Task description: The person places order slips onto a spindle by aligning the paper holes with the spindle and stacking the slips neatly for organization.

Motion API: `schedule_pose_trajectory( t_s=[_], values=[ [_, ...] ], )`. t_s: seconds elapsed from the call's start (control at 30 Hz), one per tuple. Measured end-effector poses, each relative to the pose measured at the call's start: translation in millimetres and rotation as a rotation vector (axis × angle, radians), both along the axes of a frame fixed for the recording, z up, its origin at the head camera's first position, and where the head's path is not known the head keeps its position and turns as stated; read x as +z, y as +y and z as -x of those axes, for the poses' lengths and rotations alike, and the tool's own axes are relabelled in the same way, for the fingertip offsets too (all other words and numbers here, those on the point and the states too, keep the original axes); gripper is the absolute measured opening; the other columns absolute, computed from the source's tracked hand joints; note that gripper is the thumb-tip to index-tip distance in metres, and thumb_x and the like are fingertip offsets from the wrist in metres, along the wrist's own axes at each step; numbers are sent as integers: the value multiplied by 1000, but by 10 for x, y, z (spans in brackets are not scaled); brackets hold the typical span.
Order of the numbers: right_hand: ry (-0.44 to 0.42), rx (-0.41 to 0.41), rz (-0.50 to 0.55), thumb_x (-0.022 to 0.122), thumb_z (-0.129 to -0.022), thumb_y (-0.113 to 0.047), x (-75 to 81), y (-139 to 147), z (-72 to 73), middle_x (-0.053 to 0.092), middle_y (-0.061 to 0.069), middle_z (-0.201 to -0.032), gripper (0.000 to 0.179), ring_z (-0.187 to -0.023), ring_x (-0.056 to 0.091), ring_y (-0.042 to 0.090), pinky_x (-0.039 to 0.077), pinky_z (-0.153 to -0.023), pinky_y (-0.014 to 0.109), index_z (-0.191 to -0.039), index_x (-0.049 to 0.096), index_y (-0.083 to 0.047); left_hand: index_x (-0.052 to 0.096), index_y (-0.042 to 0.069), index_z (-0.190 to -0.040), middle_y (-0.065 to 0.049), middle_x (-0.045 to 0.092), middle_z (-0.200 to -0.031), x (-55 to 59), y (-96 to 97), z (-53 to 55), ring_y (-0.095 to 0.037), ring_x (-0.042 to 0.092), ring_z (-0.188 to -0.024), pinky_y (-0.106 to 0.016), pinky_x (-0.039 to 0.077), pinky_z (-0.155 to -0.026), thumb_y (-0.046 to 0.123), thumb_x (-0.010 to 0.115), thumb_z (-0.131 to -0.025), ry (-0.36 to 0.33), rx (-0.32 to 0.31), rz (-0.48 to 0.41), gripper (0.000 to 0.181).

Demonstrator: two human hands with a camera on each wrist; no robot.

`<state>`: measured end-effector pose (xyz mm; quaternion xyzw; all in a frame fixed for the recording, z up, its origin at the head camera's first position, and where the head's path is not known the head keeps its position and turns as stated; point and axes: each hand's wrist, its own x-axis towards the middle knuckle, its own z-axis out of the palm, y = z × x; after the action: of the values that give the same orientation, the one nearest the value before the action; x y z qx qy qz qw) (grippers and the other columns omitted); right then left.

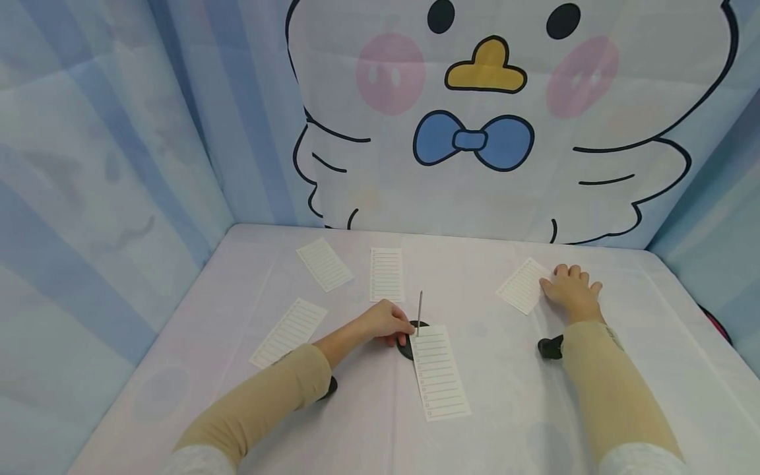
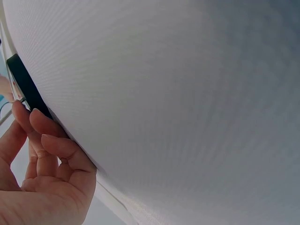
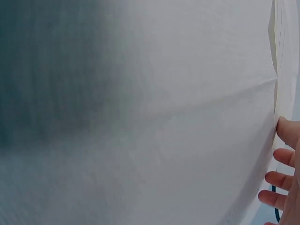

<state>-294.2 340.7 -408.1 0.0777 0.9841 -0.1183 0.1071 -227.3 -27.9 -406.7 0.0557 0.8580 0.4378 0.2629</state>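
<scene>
A thin metal spike stands upright on a round black base near the middle of the table. The lined paper slip has its top end at the spike. My left hand pinches this slip at its upper left corner, just beside the spike. In the left wrist view, the fingertips are close to the edge of the black base. Over at the right, my right hand lies with fingers spread, its thumb touching the edge of another lined slip.
More lined slips lie on the left half: one at the back, one behind the spike and one near my left forearm. Patterned curtains rise around the table. Black pieces show under both wrists.
</scene>
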Motion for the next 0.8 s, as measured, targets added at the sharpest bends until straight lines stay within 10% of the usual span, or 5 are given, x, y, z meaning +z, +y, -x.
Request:
schedule_pose_trajectory(
  t_s=[0.8],
  values=[
    [12,-37,50,39,-94,-28,-24,-19,28,14,42,-124,52,-115,14,54,3,-94,68,-121,27,15,69,6,-77,2,58,-53,-1,-13,-2,-8,48,-44,-19,32,-42,18,65,-84,18,-30,8,15]
  ],
)
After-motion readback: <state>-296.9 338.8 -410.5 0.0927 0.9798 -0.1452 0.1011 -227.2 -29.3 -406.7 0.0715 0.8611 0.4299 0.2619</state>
